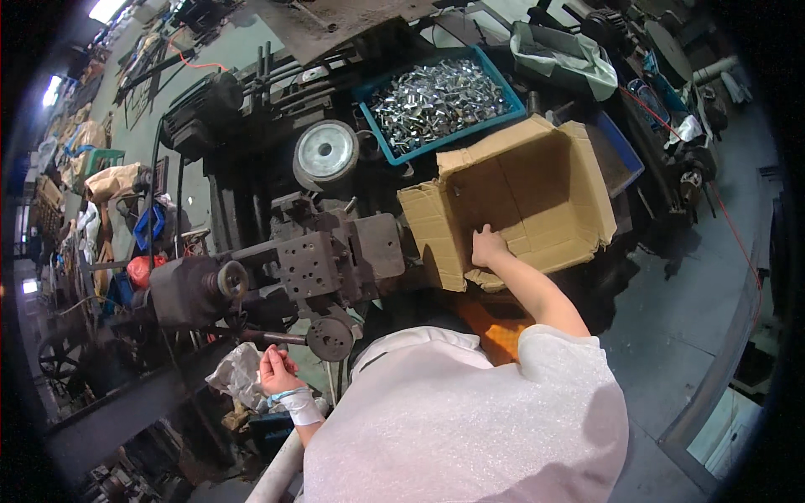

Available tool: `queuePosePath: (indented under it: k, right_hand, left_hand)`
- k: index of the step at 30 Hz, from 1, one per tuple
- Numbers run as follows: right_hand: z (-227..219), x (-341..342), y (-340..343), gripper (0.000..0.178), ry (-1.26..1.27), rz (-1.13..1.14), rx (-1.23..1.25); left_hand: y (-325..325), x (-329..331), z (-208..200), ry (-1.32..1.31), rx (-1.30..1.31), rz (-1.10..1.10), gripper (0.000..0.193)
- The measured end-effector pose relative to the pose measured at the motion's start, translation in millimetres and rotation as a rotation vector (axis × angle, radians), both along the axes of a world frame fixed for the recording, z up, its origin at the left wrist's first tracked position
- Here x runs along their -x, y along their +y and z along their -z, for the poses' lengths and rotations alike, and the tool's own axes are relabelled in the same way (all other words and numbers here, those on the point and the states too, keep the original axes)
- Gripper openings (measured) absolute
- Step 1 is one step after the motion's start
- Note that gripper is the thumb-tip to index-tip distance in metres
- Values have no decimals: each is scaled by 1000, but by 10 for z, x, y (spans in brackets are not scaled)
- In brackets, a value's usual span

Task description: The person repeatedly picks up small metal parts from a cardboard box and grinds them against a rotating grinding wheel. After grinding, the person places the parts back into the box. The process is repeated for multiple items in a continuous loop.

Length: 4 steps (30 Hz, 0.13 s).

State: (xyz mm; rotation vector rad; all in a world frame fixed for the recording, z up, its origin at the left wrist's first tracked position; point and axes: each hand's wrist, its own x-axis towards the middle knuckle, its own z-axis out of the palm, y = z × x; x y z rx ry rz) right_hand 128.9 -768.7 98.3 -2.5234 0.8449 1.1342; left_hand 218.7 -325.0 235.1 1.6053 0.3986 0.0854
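Observation:
My right hand [488,249] is at the near side of an open cardboard box [537,201], over its inside. Its fingers are mostly curled, one pointing away from me; anything within them is too small to make out. The box has bent, worn flaps, and its visible inside is bare. My left hand [278,370], with a pale wrap and a light blue band at the wrist, is held low on the left beside the machine. The fingertips are drawn together, and what they hold, if anything, is hidden. A crumpled whitish bag [239,375] lies just beyond it.
A teal tray [518,109] full of small shiny metal parts stands behind the box. A dark machine [306,264] with a handwheel [233,279] fills the left middle. A lined bin [566,59] is at the back right, a blue tray [620,155] beside the box.

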Motion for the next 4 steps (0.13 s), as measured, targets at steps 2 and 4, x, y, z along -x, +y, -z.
queuePosePath:
  k: [2, 4]
  right_hand:
    - [75, 25, -39, 58, 13, 16, -1]
    - [19, -54, -87, 64, 83, 16, -53]
  left_hand:
    - [26, 11, 32, -2, 13, -10, 16]
    - [85, 80, 78, 5, 12, -26, 17]
